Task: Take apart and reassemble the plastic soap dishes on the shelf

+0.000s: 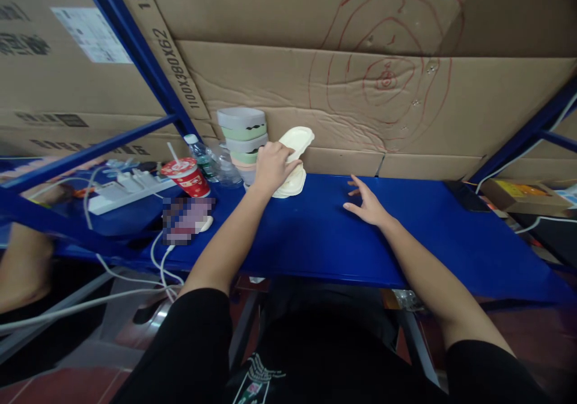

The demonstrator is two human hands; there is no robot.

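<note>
My left hand (273, 168) is closed on a cream-coloured lid (299, 140), which tilts up from the blue table (324, 241). Just below it, more cream lids (293, 184) lie at the table's back part. A tall stack of grey, green and beige containers (243, 128) stands directly behind and left of that hand. Over the middle of the table hovers my right hand (366, 204), its fingers apart and nothing between them.
On the left are a red cup with a straw (187, 178), clear plastic bottles (202, 157), a phone with cables (184, 220) and a white power strip (130, 193). Cardboard (279, 73) rises behind. Another person's arm (27, 263) shows at far left.
</note>
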